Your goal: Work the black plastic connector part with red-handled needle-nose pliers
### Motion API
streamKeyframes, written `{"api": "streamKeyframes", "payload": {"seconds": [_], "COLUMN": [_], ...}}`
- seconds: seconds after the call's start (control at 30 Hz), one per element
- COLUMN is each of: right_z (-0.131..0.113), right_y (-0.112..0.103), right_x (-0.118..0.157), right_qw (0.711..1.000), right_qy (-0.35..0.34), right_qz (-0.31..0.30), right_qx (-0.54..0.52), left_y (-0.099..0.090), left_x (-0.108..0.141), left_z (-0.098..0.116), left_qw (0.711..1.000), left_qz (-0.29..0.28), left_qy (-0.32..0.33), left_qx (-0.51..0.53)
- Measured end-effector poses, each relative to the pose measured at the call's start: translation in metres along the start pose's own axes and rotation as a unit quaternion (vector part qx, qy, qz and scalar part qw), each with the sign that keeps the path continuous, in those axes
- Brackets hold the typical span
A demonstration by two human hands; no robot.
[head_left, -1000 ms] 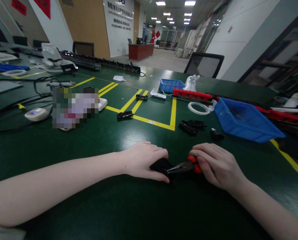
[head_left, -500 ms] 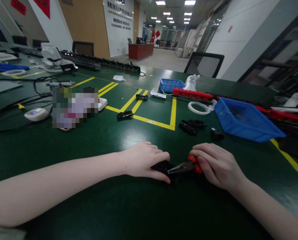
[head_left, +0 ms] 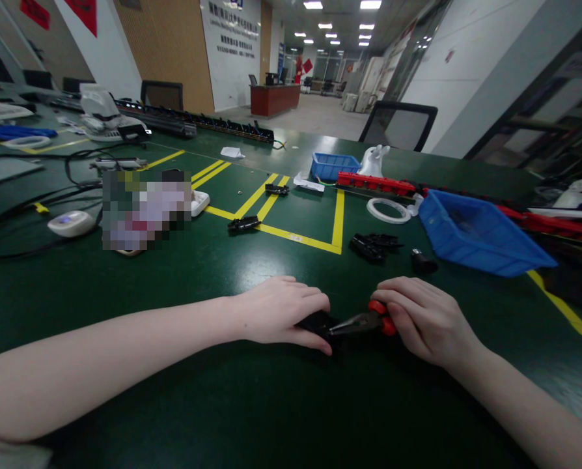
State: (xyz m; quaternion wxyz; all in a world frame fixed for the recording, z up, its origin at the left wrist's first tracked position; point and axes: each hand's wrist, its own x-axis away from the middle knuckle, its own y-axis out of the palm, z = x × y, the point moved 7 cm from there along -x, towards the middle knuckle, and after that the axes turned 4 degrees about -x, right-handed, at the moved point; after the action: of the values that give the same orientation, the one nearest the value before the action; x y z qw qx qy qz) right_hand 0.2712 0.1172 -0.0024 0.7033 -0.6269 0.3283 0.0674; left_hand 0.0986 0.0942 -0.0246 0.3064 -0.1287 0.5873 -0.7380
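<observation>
My left hand [head_left: 286,312] is closed around a black plastic part [head_left: 317,322] low over the green table, thumb on the near side and fingers on the far side. Much of that part is hidden by the hand, and its dark shape blends into the tabletop. Needle-nose pliers [head_left: 359,323] with red handles are gripped in my right hand [head_left: 425,319]. Their jaws point left, and the tips meet the right end of the black part. Whether the tips pinch something there is too small to tell.
Beyond my hands lie black plastic pieces [head_left: 375,247], a short black tube [head_left: 423,261] and a white ring [head_left: 388,210]. A blue bin [head_left: 481,234] stands at right, near a red strip [head_left: 376,184]. A blurred-out phone-like object [head_left: 147,212] and a white mouse [head_left: 71,223] lie left.
My right hand and the pliers have shifted very slightly to the right. The left hand stays nearly in place on the black part.
</observation>
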Motion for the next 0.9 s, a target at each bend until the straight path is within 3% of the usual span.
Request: {"api": "streamKeyframes", "payload": {"seconds": [0.9], "right_z": [-0.005], "right_y": [-0.002], "right_x": [-0.002], "right_qw": [1.0], "right_qy": [-0.018], "right_qz": [0.008], "right_qx": [0.013], "left_y": [0.001], "left_x": [-0.001], "left_z": [0.0], "left_qw": [1.0], "left_qz": [0.006], "left_qy": [-0.002], "left_qx": [0.0]}}
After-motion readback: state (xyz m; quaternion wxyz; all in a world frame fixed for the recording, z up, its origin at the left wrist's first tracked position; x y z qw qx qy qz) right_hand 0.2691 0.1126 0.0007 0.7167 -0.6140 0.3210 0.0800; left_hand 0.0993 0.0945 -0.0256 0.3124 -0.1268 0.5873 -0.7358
